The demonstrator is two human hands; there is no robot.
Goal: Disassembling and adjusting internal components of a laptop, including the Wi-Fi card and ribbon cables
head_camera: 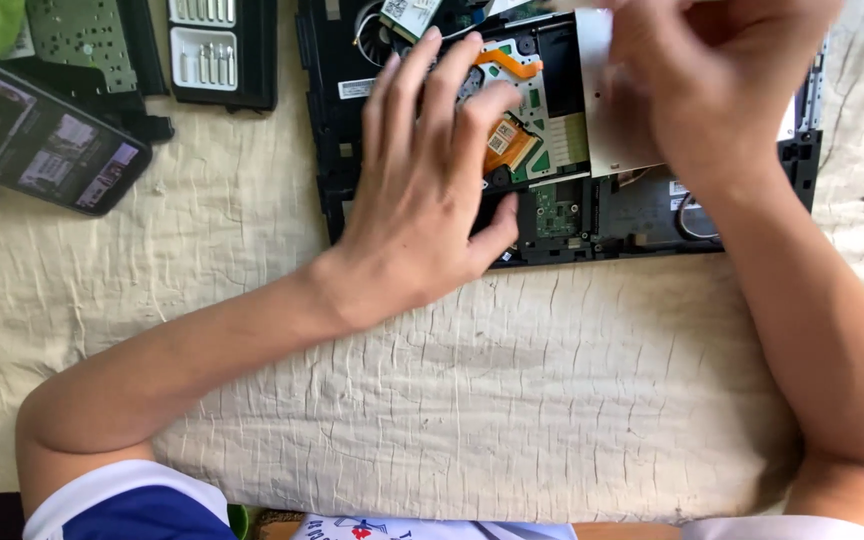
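An opened black laptop base point(337, 150) lies at the top middle, its green circuit boards and orange flat cables exposed. My left hand point(427, 190) rests flat on its left half, fingers spread over the board, thumb near the front edge. My right hand point(697, 85) is blurred over the right half, fingers closed on a flat silver-white drive point(607, 100) that lies in the base. Its fingertips are hidden by the hand's back.
A smartphone point(37, 135) with a lit screen lies at the upper left. A black tray of screwdriver bits point(217, 50) and a dark perforated panel point(82, 40) sit beside it. A wrinkled cream cloth point(472, 390) covers the surface.
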